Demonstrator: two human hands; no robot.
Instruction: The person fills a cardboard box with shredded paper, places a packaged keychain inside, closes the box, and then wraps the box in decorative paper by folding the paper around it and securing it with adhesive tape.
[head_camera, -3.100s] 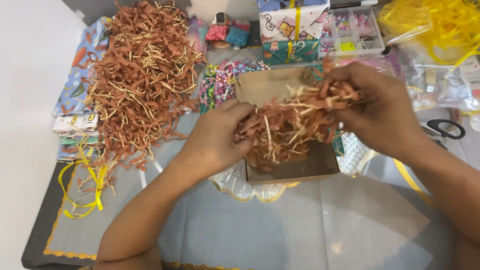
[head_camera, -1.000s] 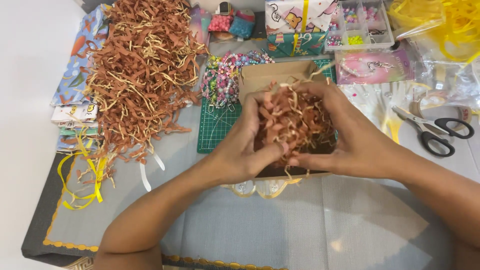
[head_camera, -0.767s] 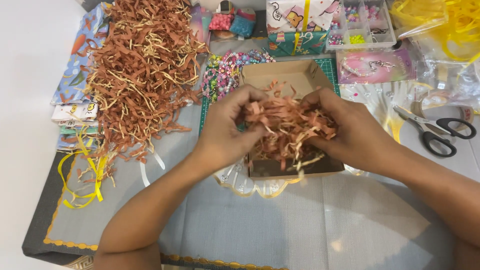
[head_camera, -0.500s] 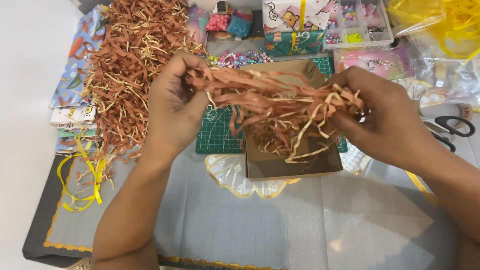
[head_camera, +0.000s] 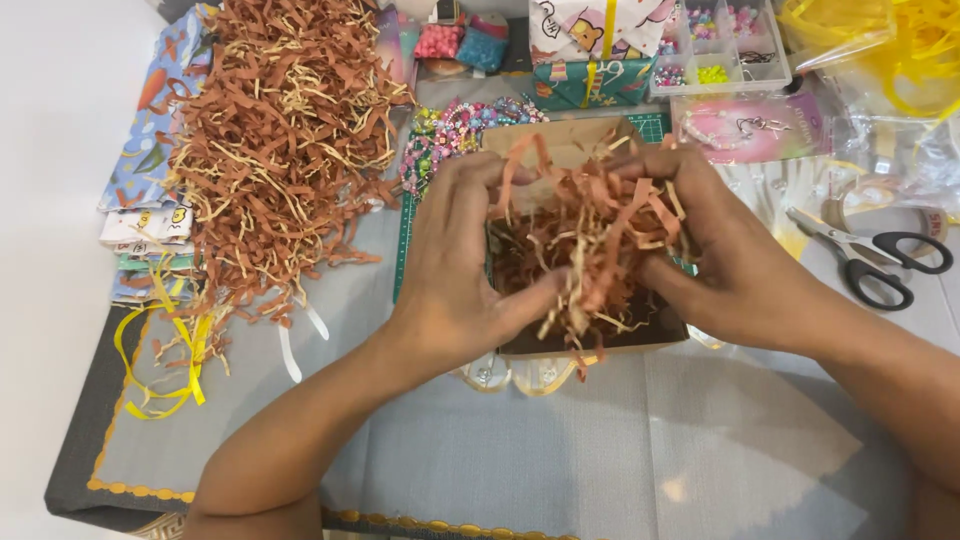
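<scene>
I've brought my left hand (head_camera: 455, 270) and right hand (head_camera: 735, 265) back together from the wide stretch a moment ago, both gripping the shred (head_camera: 590, 235) between them, just above the box (head_camera: 560, 150). The clump looks looser now, ready for bedding down.

Left hand (head_camera: 455, 265) and right hand (head_camera: 735, 265) grip a clump of brown paper shreds (head_camera: 595, 235) over a cardboard box (head_camera: 560, 145); scissors (head_camera: 865, 255) lie right on the worktop (head_camera: 600, 450)
</scene>
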